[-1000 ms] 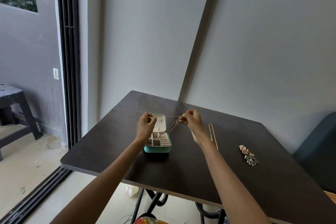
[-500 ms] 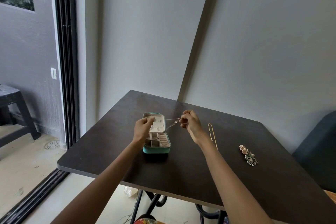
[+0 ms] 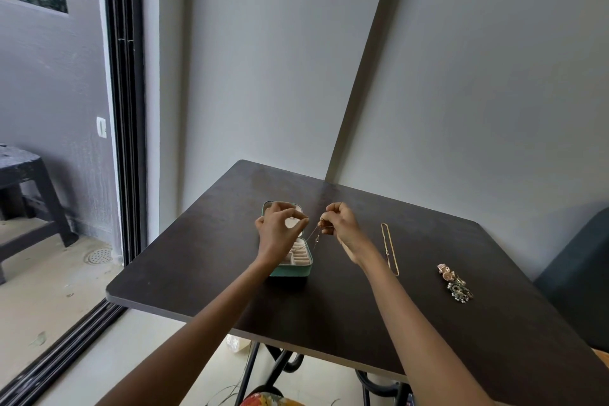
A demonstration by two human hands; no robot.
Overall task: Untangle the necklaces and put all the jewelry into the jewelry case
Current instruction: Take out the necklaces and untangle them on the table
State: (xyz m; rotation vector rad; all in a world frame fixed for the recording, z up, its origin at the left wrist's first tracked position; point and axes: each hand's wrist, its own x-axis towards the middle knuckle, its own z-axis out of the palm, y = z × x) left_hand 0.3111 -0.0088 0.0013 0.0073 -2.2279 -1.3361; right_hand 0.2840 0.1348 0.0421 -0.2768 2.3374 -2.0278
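Fingers [image 3: 298, 219] of left hand [image 3: 276, 234] pinched on one end of thin necklace [image 3: 313, 234], held above open jewelry case [image 3: 293, 265]. Right hand [image 3: 342, 227], just right of the case, fingers curled and pinched on the other part of the same chain; a short loop hangs between the hands over the case's right edge. Case is teal, tray with compartments facing up, sits on dark surface [image 3: 204, 260]. Gold chain [image 3: 390, 249] lies stretched out right of the case. Small jewelry pile [image 3: 454, 283] lies farther right, well apart from the case.
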